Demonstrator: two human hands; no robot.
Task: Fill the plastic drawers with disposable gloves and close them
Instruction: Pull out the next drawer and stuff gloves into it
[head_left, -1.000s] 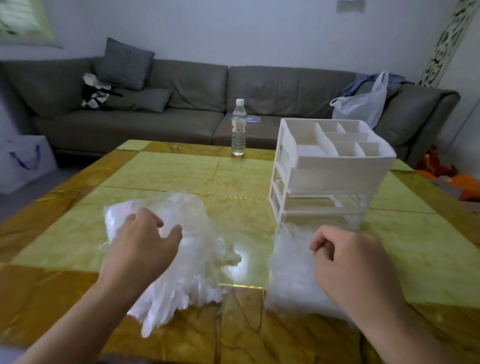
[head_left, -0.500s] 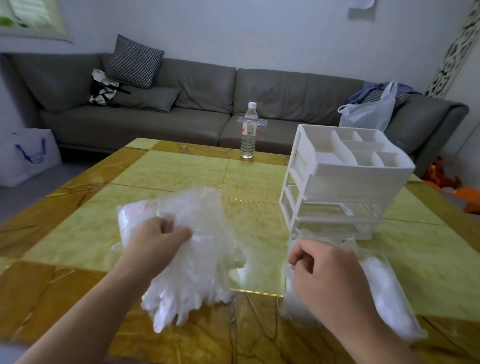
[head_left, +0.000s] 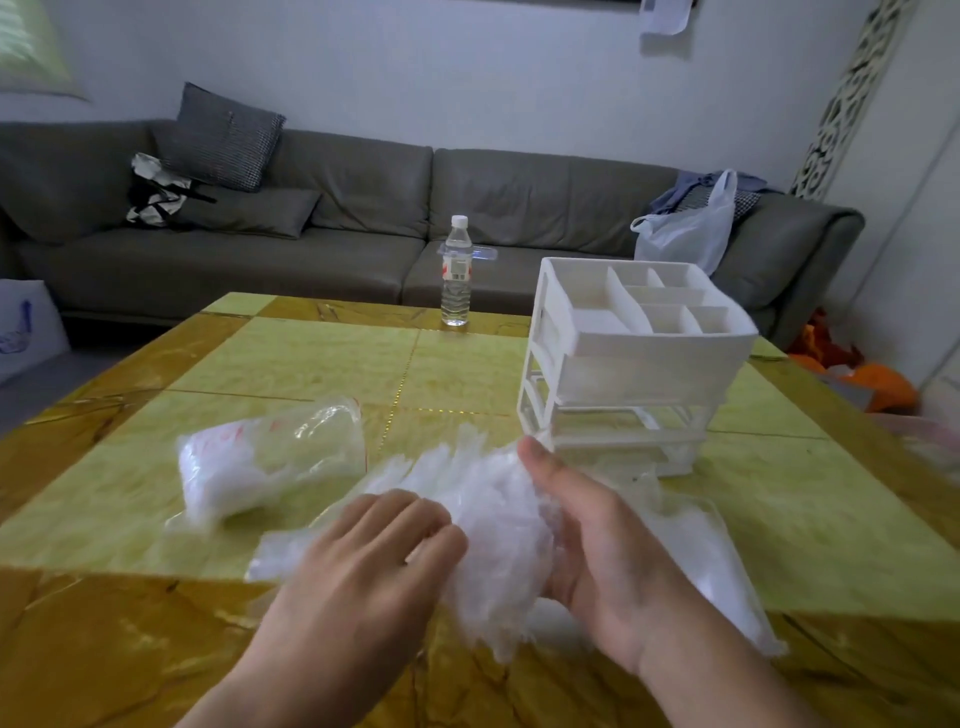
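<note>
Head view: both my hands held a bunch of gloves above the desk, left hand curled over it, right hand cupping its side. The white drawers stood just beyond; a glove bag lay left.

Nothing reads clearly: red print on the glove bag and the water bottle label are blurred.
</note>
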